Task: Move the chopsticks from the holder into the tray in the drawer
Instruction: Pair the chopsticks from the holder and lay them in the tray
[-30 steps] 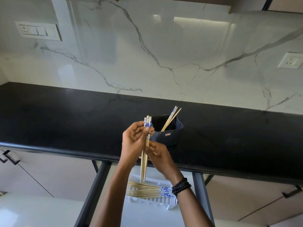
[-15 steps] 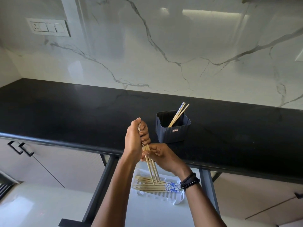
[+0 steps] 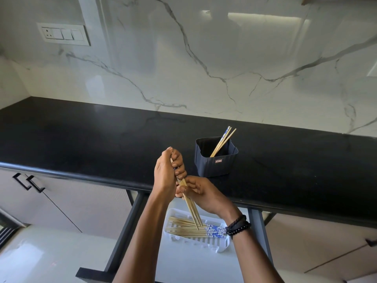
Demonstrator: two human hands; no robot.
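While the open drawer (image 3: 204,260) waits below the black counter (image 3: 81,139), the head view shows the left hand (image 3: 166,176) curled tight round the upper ends of a small bundle of chopsticks (image 3: 190,205), and the right hand (image 3: 201,196) pinching the shafts lower down, probably to square them so they drop in line with those already lying in the white tray (image 3: 219,249). Tips slant down over that tray, not yet touching it as far as I can tell, and a few more chopsticks (image 3: 222,141) lean in the dark holder (image 3: 214,166) on the counter, so the job looks well along but unfinished
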